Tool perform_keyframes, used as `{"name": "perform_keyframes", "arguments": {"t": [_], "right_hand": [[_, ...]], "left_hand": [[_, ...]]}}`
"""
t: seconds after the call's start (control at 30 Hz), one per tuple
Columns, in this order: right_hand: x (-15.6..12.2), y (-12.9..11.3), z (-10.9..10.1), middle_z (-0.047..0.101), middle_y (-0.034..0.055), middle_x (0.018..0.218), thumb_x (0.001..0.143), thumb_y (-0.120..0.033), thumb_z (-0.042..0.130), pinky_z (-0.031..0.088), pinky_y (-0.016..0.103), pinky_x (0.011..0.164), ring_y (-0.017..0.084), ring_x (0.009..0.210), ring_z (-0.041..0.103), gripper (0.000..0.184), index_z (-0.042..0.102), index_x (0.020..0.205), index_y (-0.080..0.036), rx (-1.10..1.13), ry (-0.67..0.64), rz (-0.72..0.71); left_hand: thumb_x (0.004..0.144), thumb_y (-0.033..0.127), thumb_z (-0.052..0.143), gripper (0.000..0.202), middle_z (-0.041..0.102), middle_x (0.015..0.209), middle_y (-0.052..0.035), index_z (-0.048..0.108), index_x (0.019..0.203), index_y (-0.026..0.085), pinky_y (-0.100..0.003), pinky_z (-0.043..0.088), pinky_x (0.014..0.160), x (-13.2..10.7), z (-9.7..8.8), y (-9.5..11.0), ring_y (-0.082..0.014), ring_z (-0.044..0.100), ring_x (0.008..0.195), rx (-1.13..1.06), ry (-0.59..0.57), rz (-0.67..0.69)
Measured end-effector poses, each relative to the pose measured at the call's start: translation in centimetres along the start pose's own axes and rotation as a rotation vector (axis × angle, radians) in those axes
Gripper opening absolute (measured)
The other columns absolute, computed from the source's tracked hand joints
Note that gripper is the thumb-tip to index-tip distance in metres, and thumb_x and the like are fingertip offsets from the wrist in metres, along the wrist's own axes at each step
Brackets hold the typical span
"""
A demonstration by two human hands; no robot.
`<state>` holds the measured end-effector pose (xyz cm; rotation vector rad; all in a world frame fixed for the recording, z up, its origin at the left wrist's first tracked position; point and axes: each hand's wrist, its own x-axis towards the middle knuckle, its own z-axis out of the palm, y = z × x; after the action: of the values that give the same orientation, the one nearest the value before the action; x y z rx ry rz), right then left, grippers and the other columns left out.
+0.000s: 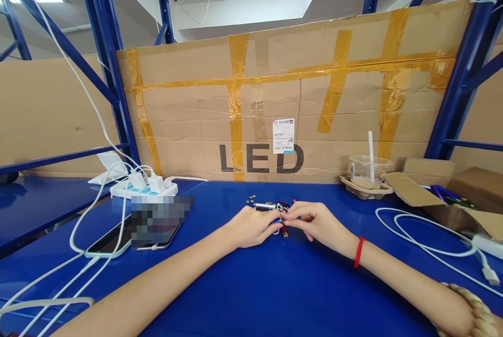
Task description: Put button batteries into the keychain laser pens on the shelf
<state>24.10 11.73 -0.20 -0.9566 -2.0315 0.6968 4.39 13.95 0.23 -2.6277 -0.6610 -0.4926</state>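
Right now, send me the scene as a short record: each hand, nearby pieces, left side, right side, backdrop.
Left hand: at a small metal piece, grip partly hidden
Right hand: pinching the same piece; red bracelet
Nearby: silver pen-like rod, small round metal pieces
Left side: smartphone, white power strip
Right side: plastic cup with straw, white cable
Backdrop: cardboard printed LED

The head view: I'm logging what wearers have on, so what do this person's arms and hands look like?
The left hand and right hand are ungloved. The left forearm shows no band or sleeve. The right forearm has a narrow red band at the wrist and, higher up, a thick, bumpy cream band, its material unclear.
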Motion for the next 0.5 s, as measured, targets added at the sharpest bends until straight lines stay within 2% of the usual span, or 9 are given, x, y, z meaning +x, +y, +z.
{"name": "perform_keyframes", "arguments": {"t": [0.23,0.5], "right_hand": [[0.02,-0.27,-0.05,0.057,0.0059,0.083,0.075,-0.041,0.055,0.037,0.02,0.039,0.001,0.035,0.041,0.03,0.067,0.081,-0.014,0.004,0.008,-0.014],[-0.14,-0.87,-0.03,0.058,0.0064,0.082,0.074,-0.041,0.056,0.036,0.021,0.038,0.002,0.035,0.041,0.029,0.067,0.079,-0.014,0.03,0.022,0.011]], "left_hand": [[0.091,0.033,0.024,0.029,0.061,0.083,-0.0011,0.045,0.102,0.017,-0.021,0.036,0.051,-0.04,-0.17,0.1,-0.011,0.057,0.063,-0.037,-0.013,-0.02],[0.091,0.034,0.024,0.03,0.061,0.077,-0.0002,0.043,0.105,0.016,-0.021,0.036,0.049,-0.07,-0.04,0.1,-0.0117,0.056,0.057,-0.032,-0.035,-0.029]]}}
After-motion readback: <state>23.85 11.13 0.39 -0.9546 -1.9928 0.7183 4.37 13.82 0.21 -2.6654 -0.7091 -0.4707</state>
